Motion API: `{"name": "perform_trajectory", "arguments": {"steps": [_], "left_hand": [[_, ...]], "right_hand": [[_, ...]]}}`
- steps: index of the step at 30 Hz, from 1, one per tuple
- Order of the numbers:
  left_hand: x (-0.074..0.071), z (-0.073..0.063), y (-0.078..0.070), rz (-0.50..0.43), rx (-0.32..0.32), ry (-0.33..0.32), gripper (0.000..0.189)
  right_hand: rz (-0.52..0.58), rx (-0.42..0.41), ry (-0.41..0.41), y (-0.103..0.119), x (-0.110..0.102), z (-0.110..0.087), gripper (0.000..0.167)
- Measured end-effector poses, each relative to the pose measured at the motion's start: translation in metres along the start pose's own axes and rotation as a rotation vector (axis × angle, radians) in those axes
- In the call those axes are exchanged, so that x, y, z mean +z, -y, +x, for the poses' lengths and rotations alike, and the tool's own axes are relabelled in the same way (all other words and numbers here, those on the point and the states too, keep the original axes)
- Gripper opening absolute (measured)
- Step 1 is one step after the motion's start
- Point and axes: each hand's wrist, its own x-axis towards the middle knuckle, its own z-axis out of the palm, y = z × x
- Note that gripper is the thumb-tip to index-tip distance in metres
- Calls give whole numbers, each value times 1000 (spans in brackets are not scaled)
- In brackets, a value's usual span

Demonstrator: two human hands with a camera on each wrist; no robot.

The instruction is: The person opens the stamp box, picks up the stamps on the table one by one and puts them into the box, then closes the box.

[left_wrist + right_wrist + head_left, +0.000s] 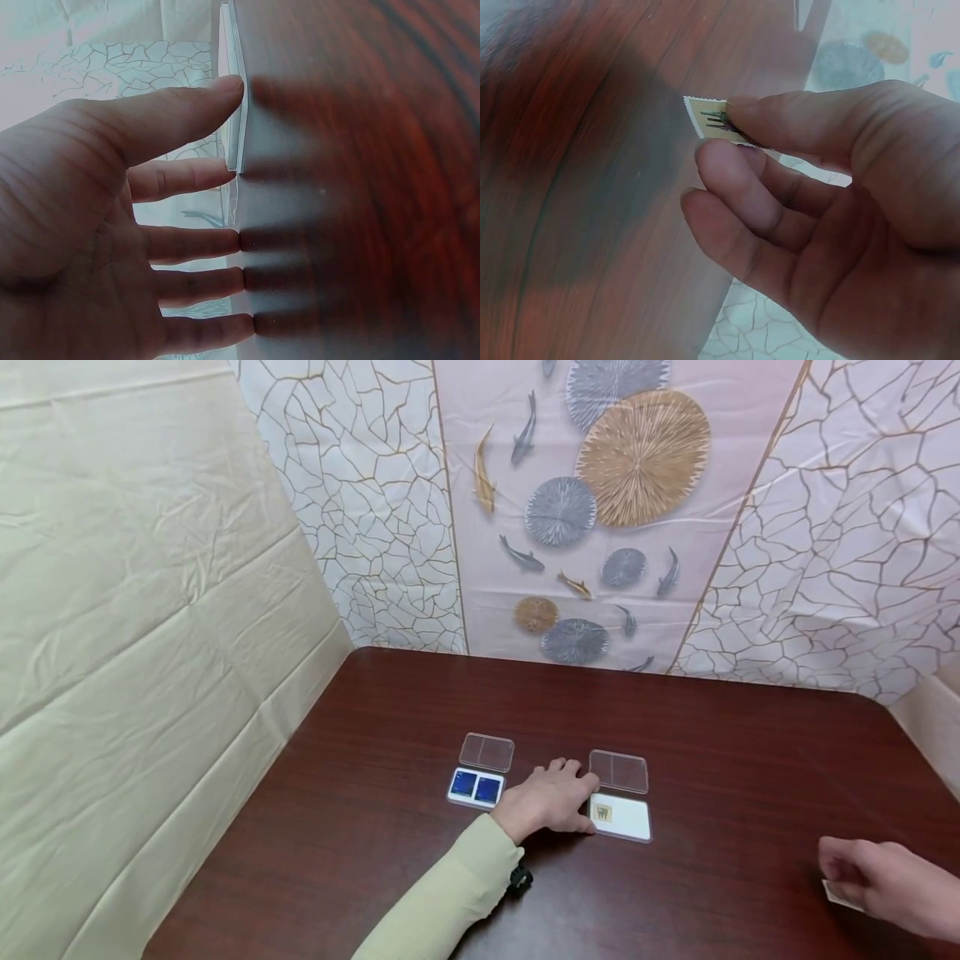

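Between finger and thumb, my right hand pinches a yellowish postage stamp with perforated white edges, low over the table's right side. My left hand has its fingertips spread on the tabletop. Its thumb touches the left edge of a shallow case with a white insert, also visible edge-on in the left wrist view. A yellowish stamp lies at the left end of that insert. Left of the hand is a second case, holding two dark blue stamps side by side; the hand partly covers its right end.
Behind the cases lie two clear lids, a left one and a right one. The dark wooden table meets a patterned cloth at the back and a plain cream cloth on the left.
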Motion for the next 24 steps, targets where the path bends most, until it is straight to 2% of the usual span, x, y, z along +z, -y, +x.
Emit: {"name": "perform_trajectory", "arguments": {"steps": [5, 9, 17, 24], "left_hand": [[0, 0, 0, -6, 0, 9, 46], [0, 0, 0, -12, -2, 13, 46], [-1, 1, -1, -11, -2, 12, 47], [-1, 1, 0, -12, -4, 15, 47]], "right_hand": [[38, -99, -88, 7, 2, 11, 47], [37, -107, -109, 14, 0, 22, 46], [74, -83, -74, 29, -1, 42, 40], [77, -129, -113, 42, -4, 62, 39]]}}
